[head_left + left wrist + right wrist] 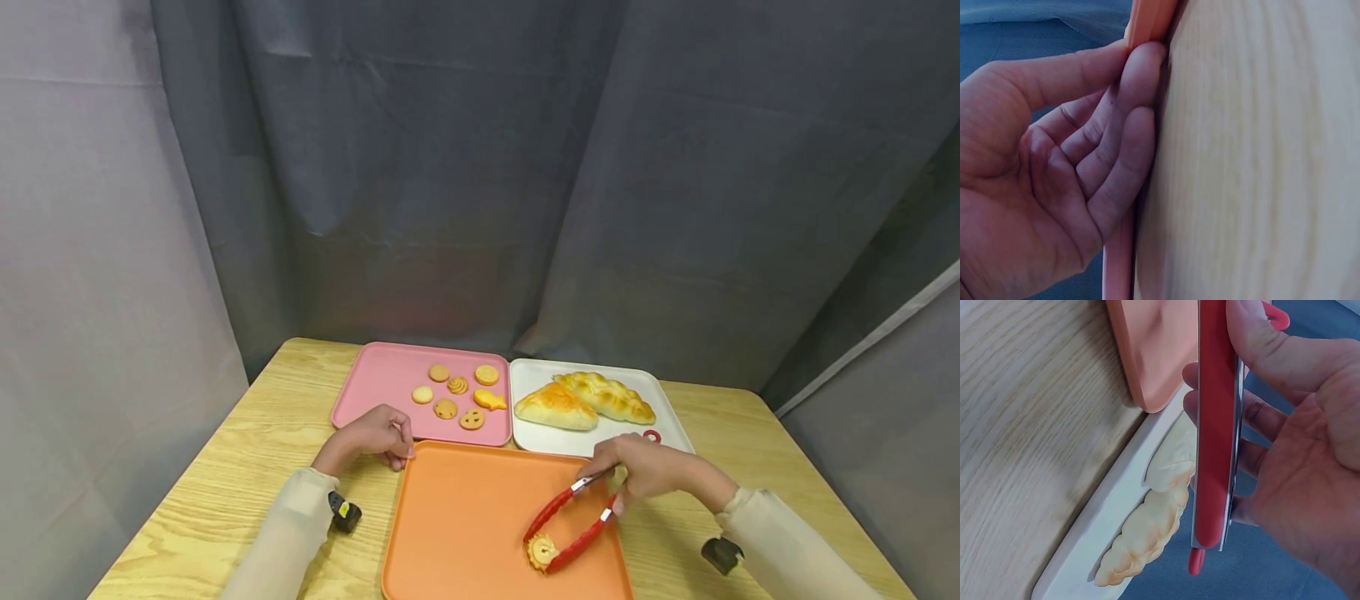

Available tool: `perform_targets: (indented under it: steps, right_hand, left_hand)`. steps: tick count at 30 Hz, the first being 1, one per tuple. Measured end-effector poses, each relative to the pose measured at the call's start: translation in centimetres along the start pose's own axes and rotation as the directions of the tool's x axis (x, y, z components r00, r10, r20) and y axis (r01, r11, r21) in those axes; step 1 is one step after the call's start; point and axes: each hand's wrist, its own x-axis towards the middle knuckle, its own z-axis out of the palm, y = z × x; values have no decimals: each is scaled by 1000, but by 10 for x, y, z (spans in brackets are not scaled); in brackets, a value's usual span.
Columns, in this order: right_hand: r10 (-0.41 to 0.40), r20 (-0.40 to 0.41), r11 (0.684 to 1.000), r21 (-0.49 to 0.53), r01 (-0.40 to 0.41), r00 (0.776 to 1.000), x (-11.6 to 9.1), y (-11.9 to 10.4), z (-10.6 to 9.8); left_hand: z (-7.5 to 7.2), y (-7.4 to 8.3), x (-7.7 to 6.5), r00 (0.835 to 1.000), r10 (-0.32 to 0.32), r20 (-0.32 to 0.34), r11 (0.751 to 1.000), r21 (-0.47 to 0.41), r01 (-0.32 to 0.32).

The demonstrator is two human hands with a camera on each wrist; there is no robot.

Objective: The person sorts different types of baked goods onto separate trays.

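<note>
My left hand (378, 433) pinches the far left corner of an orange tray (457, 517). In the left wrist view, thumb and forefinger meet at the tray's edge (1147, 25), the other fingers curled beside the wood. My right hand (648, 467) holds red-and-silver tongs (553, 506) over that tray's right side. Between the tong tips sits a small round, ridged-edge cookie (540, 551), low at the tray surface. The right wrist view has the thumb lying along one red arm of the tongs (1213, 437), the fingers behind it.
Behind, a pink tray (382, 375) bears several small cookies (446, 408), one fish-shaped. Beside it, a white tray (532, 437) holds a triangular bread (557, 408) and a braided loaf (607, 396). Grey curtains (420, 167) surround the wooden table (225, 483).
</note>
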Motion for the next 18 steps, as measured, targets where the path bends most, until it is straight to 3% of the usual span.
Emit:
perform_targets:
  steps: [10,18]
  right_hand:
    - [92,-73,994,-54,-96,993,8,-2,-5]
    - [118,-126,992,-30,-123,985,11,3,-6]
  left_hand:
    - [-1,-1,1,1000,-7,0,1000,-12,7]
    - [0,-3,1,1000,-5,1,1000,-9,5]
